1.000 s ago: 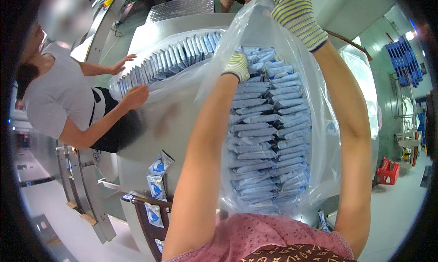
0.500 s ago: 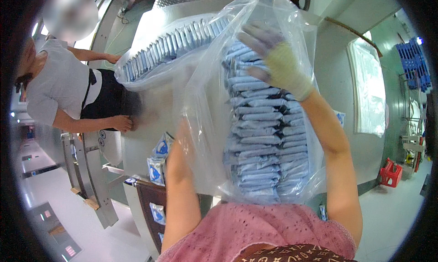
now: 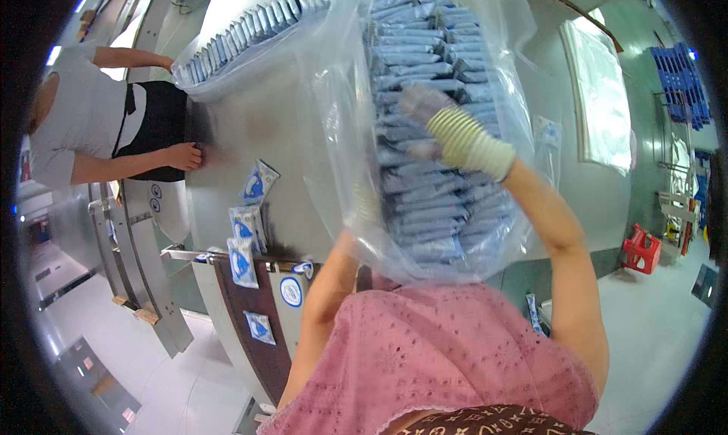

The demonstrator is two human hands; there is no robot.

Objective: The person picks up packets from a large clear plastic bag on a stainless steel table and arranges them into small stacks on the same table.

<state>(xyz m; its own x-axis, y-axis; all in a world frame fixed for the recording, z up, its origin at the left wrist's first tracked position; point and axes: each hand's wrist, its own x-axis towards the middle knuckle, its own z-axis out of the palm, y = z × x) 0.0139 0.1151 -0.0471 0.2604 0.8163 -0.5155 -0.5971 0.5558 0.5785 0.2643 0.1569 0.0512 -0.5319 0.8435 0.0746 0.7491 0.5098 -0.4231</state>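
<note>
A large clear plastic bag (image 3: 337,132) holds small pale-blue packets (image 3: 425,230) packed on edge in two long columns, right in front of me. My right hand (image 3: 455,132), in a glove with a yellow-striped cuff, rests on the packets near the middle of the columns. Its thumb and fingers are apart and nothing shows in them. At the bag's near left side is my left hand (image 3: 365,204), also gloved. Plastic film and blur hide its fingers, so its grip does not show.
Another clear bag with a row of packets (image 3: 250,27) lies at far left, a co-worker's hands (image 3: 182,156) near it. Loose packets (image 3: 246,226) lie by a brown conveyor belt (image 3: 265,352) at the near left. White plastic sheets (image 3: 599,94) and a red stool (image 3: 641,249) are at right.
My right hand has drawn back from the far end of the bag to its middle. My left hand is at the bag's near left side. The view has shifted.
</note>
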